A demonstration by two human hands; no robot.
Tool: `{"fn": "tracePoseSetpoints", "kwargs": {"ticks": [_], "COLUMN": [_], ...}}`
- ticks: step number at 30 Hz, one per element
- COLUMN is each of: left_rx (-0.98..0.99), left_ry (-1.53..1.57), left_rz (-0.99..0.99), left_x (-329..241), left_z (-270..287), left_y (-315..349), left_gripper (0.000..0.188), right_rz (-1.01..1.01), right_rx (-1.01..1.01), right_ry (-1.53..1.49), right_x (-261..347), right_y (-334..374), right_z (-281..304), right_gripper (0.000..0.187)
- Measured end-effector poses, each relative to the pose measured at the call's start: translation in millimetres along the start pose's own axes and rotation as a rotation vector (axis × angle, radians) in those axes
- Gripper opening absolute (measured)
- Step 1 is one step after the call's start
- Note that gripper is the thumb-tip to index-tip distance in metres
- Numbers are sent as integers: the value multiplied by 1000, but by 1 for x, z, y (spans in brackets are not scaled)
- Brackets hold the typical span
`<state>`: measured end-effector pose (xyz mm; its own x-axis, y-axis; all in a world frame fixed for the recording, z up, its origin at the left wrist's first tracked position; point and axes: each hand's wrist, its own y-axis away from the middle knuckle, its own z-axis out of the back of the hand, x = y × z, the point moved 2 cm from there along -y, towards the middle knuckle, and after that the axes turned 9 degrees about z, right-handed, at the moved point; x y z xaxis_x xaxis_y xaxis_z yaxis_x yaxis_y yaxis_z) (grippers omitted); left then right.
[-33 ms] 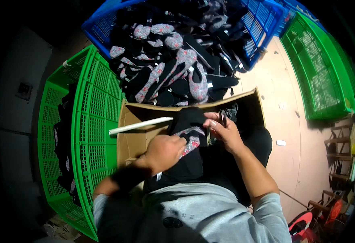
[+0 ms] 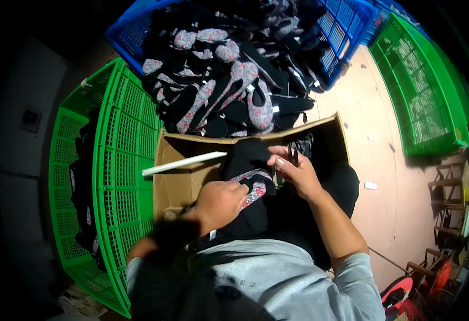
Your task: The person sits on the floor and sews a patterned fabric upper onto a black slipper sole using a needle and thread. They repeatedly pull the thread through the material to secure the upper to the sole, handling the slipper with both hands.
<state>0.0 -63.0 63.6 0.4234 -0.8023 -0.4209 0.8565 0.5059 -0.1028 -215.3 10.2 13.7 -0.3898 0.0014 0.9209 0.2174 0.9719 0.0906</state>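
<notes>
My left hand (image 2: 221, 202) is closed round a cloth slipper (image 2: 256, 193), black with a grey-and-red floral lining, held over my lap. A small white tag (image 2: 212, 235) shows below that hand. My right hand (image 2: 294, 170), just right of the slipper, has its fingers bent round small dark thread snips (image 2: 293, 155), whose pointed blades stick up past the fingers. Beyond my knees, a large heap of similar slippers (image 2: 259, 108) spills toward me from a blue crate (image 2: 347, 40).
An open cardboard box (image 2: 173, 174) stands round my legs, with a white strip (image 2: 183, 163) across its left corner. Green crates stand at left (image 2: 130, 134) and far right (image 2: 419, 91). A small white piece (image 2: 370, 185) lies on the floor, near wooden stools (image 2: 448, 184).
The slipper and my left hand have shifted very slightly, and the slipper's near part is turned a little. The whole scene sits a few pixels higher.
</notes>
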Motion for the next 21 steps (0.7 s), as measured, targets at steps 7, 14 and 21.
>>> {"fn": "tracePoseSetpoints", "kwargs": {"ticks": [7, 14, 21], "left_rx": [-126, -180, -214], "left_ry": [110, 31, 10], "left_rz": [159, 136, 102], "left_x": [-32, -34, -34], "left_z": [-58, -62, -63], "left_y": [13, 14, 16], "left_gripper": [13, 19, 24], "right_rz": [165, 256, 238], "right_rx": [305, 499, 480], "right_ry": [407, 592, 731], "right_x": [9, 0, 5], "right_y": [10, 13, 13], "right_z": [4, 6, 6], "right_gripper": [48, 46, 34]}}
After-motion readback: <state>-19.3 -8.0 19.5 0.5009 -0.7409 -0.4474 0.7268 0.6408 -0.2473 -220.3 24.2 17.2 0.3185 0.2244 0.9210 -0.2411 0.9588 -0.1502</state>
